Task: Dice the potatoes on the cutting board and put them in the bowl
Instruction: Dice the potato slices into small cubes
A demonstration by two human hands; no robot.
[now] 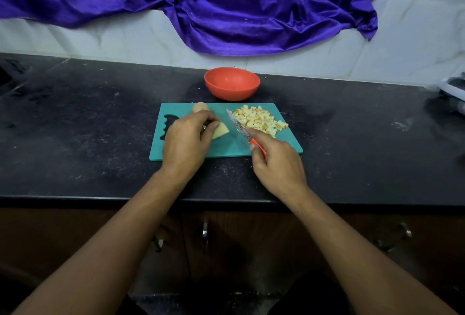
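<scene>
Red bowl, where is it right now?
Head view, centre: the red bowl sits on the black counter, just behind the teal cutting board.

The cutting board (226, 147) is smooth, matt teal plastic, the bowl (231, 88) is orange-red plastic with a soft sheen, and the knife (238, 126) has a mottled metal blade and a glossy red plastic handle. The diced potato (259, 119) and potato wedge (221, 131) show pale, matt cut faces with dull brown skin. The desk (88, 126) is black speckled stone, dusty and scuffed; the wall tiles (402, 50) are glossy white, the crumpled purple cloth (226, 12) is shiny, and the cabinet doors (251, 239) look like dark wood with bright metal handles (205, 233).
</scene>
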